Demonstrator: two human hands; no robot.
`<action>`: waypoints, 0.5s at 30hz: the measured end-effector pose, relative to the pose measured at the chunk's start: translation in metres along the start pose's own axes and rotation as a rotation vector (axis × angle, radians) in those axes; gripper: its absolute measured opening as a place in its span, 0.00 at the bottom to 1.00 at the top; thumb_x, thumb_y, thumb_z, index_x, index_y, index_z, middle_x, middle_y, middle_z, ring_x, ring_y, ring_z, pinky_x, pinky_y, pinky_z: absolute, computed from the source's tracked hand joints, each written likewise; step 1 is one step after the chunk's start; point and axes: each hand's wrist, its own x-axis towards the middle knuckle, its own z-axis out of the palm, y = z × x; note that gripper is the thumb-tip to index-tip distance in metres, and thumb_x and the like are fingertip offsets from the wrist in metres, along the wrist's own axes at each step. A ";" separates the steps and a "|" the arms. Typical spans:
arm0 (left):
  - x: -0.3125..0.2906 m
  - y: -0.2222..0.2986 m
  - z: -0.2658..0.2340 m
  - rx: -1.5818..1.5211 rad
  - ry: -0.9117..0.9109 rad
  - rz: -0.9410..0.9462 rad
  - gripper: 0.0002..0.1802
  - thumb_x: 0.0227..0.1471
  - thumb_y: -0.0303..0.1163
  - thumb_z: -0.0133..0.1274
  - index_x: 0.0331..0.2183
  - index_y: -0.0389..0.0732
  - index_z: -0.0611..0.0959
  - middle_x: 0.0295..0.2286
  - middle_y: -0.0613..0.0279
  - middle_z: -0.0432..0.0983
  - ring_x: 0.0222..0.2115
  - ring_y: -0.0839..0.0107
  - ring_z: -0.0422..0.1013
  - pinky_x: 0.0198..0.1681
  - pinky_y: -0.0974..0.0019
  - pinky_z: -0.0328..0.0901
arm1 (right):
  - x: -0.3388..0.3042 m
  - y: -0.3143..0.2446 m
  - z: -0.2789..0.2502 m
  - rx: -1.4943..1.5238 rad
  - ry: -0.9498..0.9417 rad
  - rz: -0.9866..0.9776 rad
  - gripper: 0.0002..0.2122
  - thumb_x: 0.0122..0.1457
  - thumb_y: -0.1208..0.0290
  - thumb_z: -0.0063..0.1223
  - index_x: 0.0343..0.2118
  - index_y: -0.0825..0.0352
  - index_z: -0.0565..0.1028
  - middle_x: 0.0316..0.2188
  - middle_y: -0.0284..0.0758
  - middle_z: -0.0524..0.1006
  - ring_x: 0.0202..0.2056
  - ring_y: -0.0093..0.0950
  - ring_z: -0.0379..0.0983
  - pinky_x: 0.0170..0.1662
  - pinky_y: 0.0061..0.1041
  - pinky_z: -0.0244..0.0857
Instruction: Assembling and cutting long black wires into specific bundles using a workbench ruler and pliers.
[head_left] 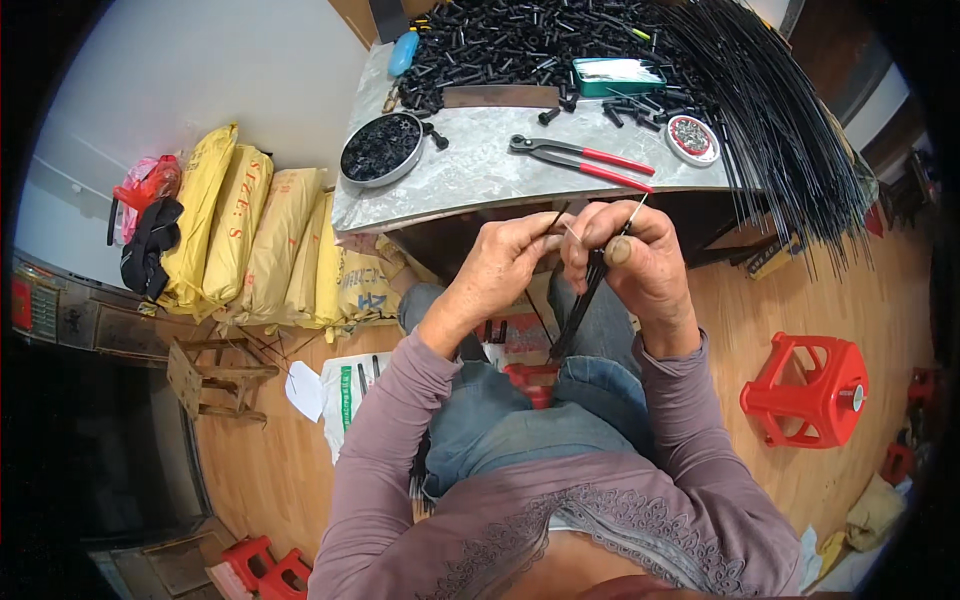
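Note:
My left hand (505,255) is closed in a pinch, with a thin dark rod at its fingertips; part of the rod is hidden by the fingers. Close beside it, my right hand (640,250) is wrapped round a bundle of thin black rods (577,315) that hangs down between my knees. A thin white stick (637,207) pokes up past the right fingers. The two hands nearly meet just off the table's front edge. Pincers with red handles (590,160) lie on the grey tabletop (470,180) beyond them.
Short black tubes (520,45) are heaped at the table's back, beside long black rods (780,120) overhanging the right side. A round dish (382,150), small tin (692,140) and green box (620,77) stand there too. Yellow sacks (235,230) lean left; a red stool (808,390) is right.

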 end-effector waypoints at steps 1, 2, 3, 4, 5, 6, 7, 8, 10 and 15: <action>-0.001 -0.003 0.003 -0.059 0.071 0.042 0.14 0.53 0.22 0.49 0.43 0.32 0.78 0.33 0.49 0.79 0.34 0.65 0.76 0.39 0.68 0.70 | -0.001 0.000 -0.002 -0.001 0.016 -0.015 0.11 0.57 0.66 0.55 0.35 0.71 0.74 0.28 0.42 0.72 0.25 0.29 0.70 0.25 0.26 0.66; -0.003 -0.004 0.006 -0.117 0.144 0.084 0.11 0.54 0.23 0.48 0.40 0.32 0.79 0.29 0.51 0.79 0.29 0.69 0.77 0.34 0.70 0.70 | -0.003 0.001 -0.004 -0.001 0.015 -0.010 0.11 0.57 0.66 0.55 0.35 0.71 0.74 0.28 0.42 0.72 0.25 0.29 0.70 0.25 0.26 0.66; -0.004 0.005 0.006 -0.016 0.204 0.126 0.11 0.53 0.22 0.49 0.40 0.33 0.79 0.27 0.50 0.78 0.26 0.71 0.76 0.30 0.70 0.69 | -0.004 0.001 -0.008 -0.031 0.060 -0.014 0.11 0.58 0.65 0.55 0.35 0.70 0.74 0.28 0.41 0.72 0.26 0.29 0.69 0.25 0.26 0.66; -0.005 0.005 0.009 -0.018 0.206 0.126 0.11 0.53 0.22 0.49 0.40 0.33 0.79 0.27 0.50 0.78 0.26 0.71 0.76 0.30 0.70 0.69 | -0.005 0.001 -0.012 -0.060 0.105 -0.019 0.12 0.58 0.65 0.55 0.35 0.70 0.74 0.28 0.41 0.72 0.26 0.29 0.69 0.26 0.26 0.66; -0.006 0.004 0.012 -0.029 0.206 0.123 0.10 0.53 0.22 0.49 0.39 0.33 0.79 0.26 0.51 0.78 0.25 0.71 0.76 0.29 0.69 0.68 | -0.005 0.001 -0.014 -0.047 0.125 -0.009 0.13 0.58 0.64 0.55 0.35 0.71 0.74 0.29 0.41 0.72 0.28 0.29 0.69 0.27 0.26 0.67; -0.007 0.003 0.015 -0.039 0.207 0.120 0.09 0.52 0.22 0.50 0.38 0.33 0.79 0.24 0.51 0.77 0.25 0.71 0.76 0.28 0.68 0.68 | -0.005 0.001 -0.015 -0.048 0.124 -0.006 0.13 0.58 0.64 0.55 0.35 0.71 0.74 0.29 0.41 0.72 0.28 0.29 0.69 0.27 0.26 0.67; -0.006 0.002 0.021 -0.023 0.268 0.180 0.08 0.51 0.22 0.50 0.36 0.33 0.79 0.22 0.51 0.76 0.24 0.64 0.76 0.27 0.66 0.67 | -0.005 0.002 -0.016 -0.054 0.140 0.000 0.13 0.58 0.64 0.55 0.35 0.71 0.74 0.29 0.41 0.72 0.28 0.29 0.70 0.27 0.26 0.67; -0.008 0.003 0.022 -0.026 0.269 0.180 0.08 0.51 0.22 0.50 0.36 0.33 0.79 0.22 0.51 0.76 0.24 0.64 0.76 0.27 0.66 0.67 | -0.004 0.002 -0.016 -0.060 0.157 0.006 0.13 0.58 0.63 0.55 0.36 0.71 0.74 0.30 0.41 0.73 0.28 0.28 0.70 0.27 0.26 0.67; -0.010 0.017 0.022 0.155 0.291 0.212 0.07 0.51 0.23 0.51 0.35 0.33 0.79 0.24 0.48 0.76 0.25 0.56 0.75 0.28 0.63 0.67 | -0.004 0.000 -0.015 -0.060 0.165 0.015 0.14 0.58 0.63 0.55 0.36 0.72 0.74 0.30 0.42 0.73 0.29 0.28 0.70 0.27 0.27 0.67; -0.011 0.015 0.025 0.168 0.322 0.221 0.07 0.50 0.23 0.52 0.35 0.33 0.78 0.26 0.47 0.76 0.27 0.52 0.75 0.29 0.61 0.67 | -0.005 -0.002 -0.015 -0.077 0.210 0.013 0.14 0.58 0.63 0.55 0.35 0.72 0.74 0.31 0.42 0.73 0.29 0.28 0.71 0.28 0.27 0.68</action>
